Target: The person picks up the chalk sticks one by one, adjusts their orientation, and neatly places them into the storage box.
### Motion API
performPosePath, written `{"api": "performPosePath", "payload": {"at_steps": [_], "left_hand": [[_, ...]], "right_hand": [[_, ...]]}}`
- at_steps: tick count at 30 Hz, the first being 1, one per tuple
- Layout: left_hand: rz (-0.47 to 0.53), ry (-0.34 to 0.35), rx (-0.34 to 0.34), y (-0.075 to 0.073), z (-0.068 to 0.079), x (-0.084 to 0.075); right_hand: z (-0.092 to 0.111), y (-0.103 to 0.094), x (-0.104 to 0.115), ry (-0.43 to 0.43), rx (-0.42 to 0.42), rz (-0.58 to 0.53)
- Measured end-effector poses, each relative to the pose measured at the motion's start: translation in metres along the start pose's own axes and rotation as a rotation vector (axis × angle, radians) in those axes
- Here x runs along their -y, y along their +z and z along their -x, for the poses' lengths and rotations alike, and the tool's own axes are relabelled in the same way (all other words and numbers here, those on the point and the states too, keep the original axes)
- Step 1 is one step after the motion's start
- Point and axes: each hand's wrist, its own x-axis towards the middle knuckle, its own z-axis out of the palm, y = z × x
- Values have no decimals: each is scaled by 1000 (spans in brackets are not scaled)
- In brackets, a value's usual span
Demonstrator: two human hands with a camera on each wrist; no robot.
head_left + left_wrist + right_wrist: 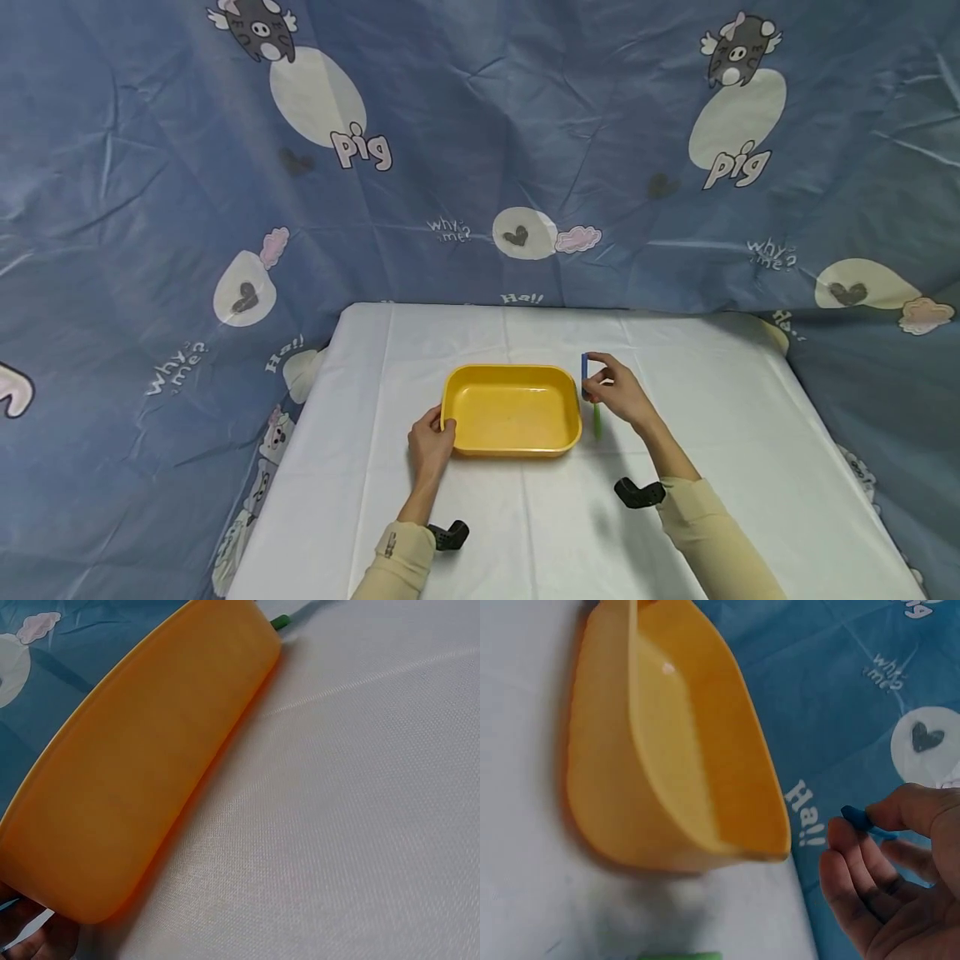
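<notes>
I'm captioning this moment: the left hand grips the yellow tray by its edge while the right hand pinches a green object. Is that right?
Not quite: the right hand pinches a blue object, as the head view shows; the left hand does grip the yellow tray by its edge.

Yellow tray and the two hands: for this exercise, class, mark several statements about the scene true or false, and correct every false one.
1. The yellow tray stands on the white cloth. True.
2. The right hand's grip pinches a blue stick. True.
3. The green stick lies inside the tray. False: the green stick lies outside it, on the cloth beside its right end.
4. The left hand's grip holds the tray's left end. True.
5. The backdrop is plain red. False: the backdrop is blue, with printed pictures and words.
</notes>
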Motion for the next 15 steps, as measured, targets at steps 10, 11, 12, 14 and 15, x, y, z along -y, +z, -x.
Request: {"api": "performPosePath", "payload": {"at_steps": [10,11,12,14,15], "left_hand": [[-10,1,-19,8,-1,-4],[-11,0,-28,8,0,-4],[-16,2,-39,8,1,-3],[-22,4,-58,7,3,-1],[-23,6,-65,6,3,0]], "right_hand": [[-11,9,24,21,20,-31],[-12,11,25,24,24,-34],[-12,13,27,25,31,-35],[-13,17,29,26,43,-38],[-13,19,29,29,47,-43]]}}
